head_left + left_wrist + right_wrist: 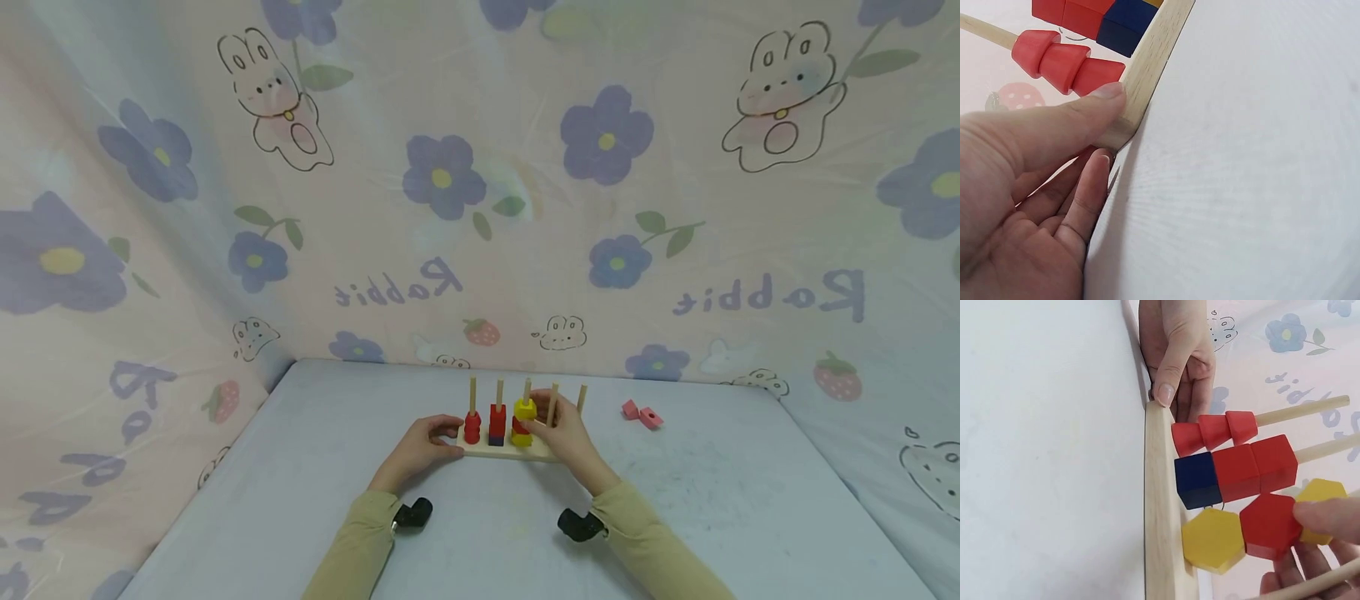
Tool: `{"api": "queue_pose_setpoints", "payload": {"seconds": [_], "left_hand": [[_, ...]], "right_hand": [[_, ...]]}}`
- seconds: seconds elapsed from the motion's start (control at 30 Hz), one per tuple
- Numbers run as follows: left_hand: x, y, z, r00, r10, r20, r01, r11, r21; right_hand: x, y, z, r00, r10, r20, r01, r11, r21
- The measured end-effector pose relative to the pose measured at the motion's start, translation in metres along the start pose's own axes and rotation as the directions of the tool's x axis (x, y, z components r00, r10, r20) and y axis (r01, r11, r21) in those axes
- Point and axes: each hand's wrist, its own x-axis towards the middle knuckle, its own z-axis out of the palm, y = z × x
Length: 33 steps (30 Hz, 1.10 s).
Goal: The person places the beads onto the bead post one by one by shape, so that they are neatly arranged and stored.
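Observation:
A wooden peg stand (510,452) holds stacked blocks on upright pegs. My left hand (422,450) grips its left end, thumb on the front edge and fingers behind, beside a peg of red tapered rings (1063,59). The second peg carries red square blocks (1254,467) over a dark blue one (1197,481). My right hand (562,433) is at the third peg, pinching the upper yellow hexagonal block (1321,490); the thumb tip also overlaps the red hexagonal block (1269,525) below. Another yellow hexagonal block (1213,540) sits at that peg's bottom.
Two bare pegs (582,400) stand at the right end of the stand, beside my right hand. Farther right on the white table (720,500) lie small pinkish-red blocks (651,417). A patterned curtain (525,250) hangs behind the table.

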Motion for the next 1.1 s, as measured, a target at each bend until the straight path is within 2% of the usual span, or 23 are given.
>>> {"api": "queue_pose_setpoints", "payload": {"seconds": [0.07,0.23,0.3,0.4,0.63,0.77,0.9,1.1], "left_hand": [[-0.004,0.009,-0.001,1.000,0.012,0.004,-0.012,1.000,-0.010],[-0.005,0.011,-0.001,1.000,0.008,0.010,-0.008,1.000,-0.002],[0.000,0.003,-0.001,1.000,-0.006,0.007,0.006,1.000,0.009],[-0.001,0.005,-0.001,1.000,-0.014,0.004,0.014,1.000,0.013],[-0.003,0.005,0.000,1.000,-0.022,0.000,0.022,1.000,0.016],[-0.004,0.005,0.000,1.000,-0.010,0.002,0.010,1.000,0.013],[-0.003,0.004,0.000,1.000,-0.009,-0.001,0.009,1.000,0.030],[-0.002,0.002,0.000,1.000,-0.020,0.002,0.020,0.999,0.041]], "right_hand": [[-0.006,-0.005,-0.004,1.000,-0.017,0.026,0.017,1.000,0.009],[-0.019,-0.004,-0.023,0.984,-0.090,0.154,0.089,0.996,0.012],[-0.021,0.003,-0.032,0.975,-0.102,0.197,0.104,0.995,0.001],[-0.029,0.009,-0.045,0.968,-0.099,0.230,0.109,0.994,-0.031],[-0.047,0.020,-0.076,0.934,-0.202,0.294,0.242,0.964,-0.108],[-0.048,0.025,-0.099,0.936,-0.232,0.264,0.278,0.948,-0.151],[-0.043,0.030,-0.123,0.953,-0.250,0.169,0.286,0.928,-0.238],[-0.032,0.040,-0.155,0.971,-0.235,0.038,0.233,0.900,-0.368]]}}
